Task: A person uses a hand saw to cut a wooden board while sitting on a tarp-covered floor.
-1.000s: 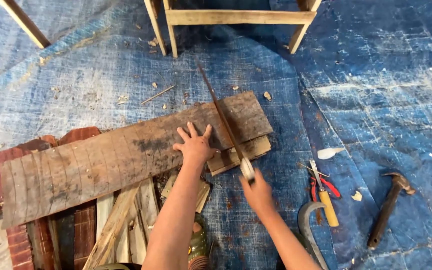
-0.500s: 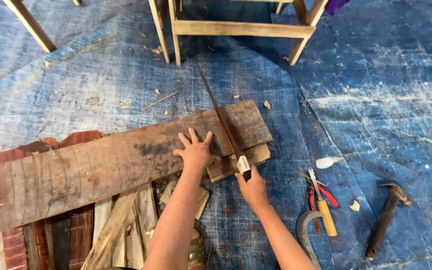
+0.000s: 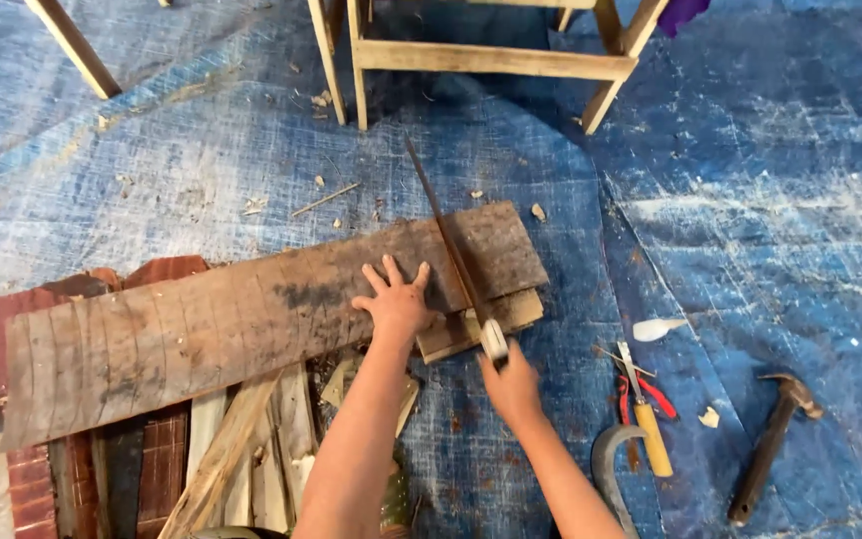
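Left hand (image 3: 394, 306) pressed flat, fingers spread wide, on long weathered brown wooden plank (image 3: 202, 334); right hand (image 3: 511, 384), fingers wrapped round handle of thin dark-bladed handsaw (image 3: 446, 240) crossing plank.

A big blue tarp (image 3: 750, 200) covers the floor. At the lower right lie a hammer (image 3: 770, 444), red pliers (image 3: 641, 394) and a yellow-handled tool (image 3: 650, 439). Wood scraps (image 3: 241, 449) lie at the lower left.
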